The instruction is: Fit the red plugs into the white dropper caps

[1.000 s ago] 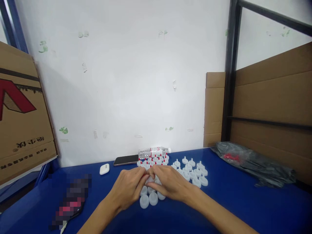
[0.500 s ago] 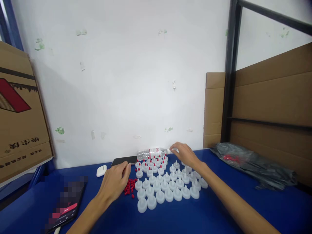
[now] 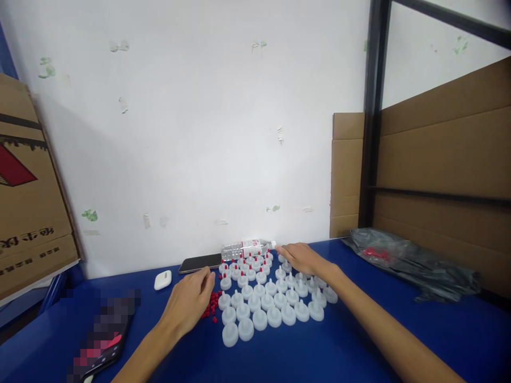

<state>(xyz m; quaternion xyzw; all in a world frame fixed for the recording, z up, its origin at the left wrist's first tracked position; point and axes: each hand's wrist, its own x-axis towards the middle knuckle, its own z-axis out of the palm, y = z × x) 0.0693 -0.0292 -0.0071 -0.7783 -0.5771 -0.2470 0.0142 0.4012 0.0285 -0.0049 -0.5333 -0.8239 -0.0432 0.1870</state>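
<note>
My left hand hovers at the left of the red caps, fingers curled and tips partly hidden. Whatever is between them, if anything, cannot be made out. My right hand reaches over the back right of the white nozzle lids, its fingers stretched out to the left near the bottle's neck. Nothing shows in its grasp, and it hides some lids beneath. Several lids stand upright in rows with bare tips. Toward the back, a group of lids with red tips stands in front of the bottle.
A water bottle lies along the wall. Left of it are a dark phone and a white earbud case. A second phone lies front left. At right is a grey plastic bag; cardboard stands behind it.
My right hand has lowered slightly, its fingers flatter and straighter. My left hand stays by the red caps. The whole view has shifted a little.
</note>
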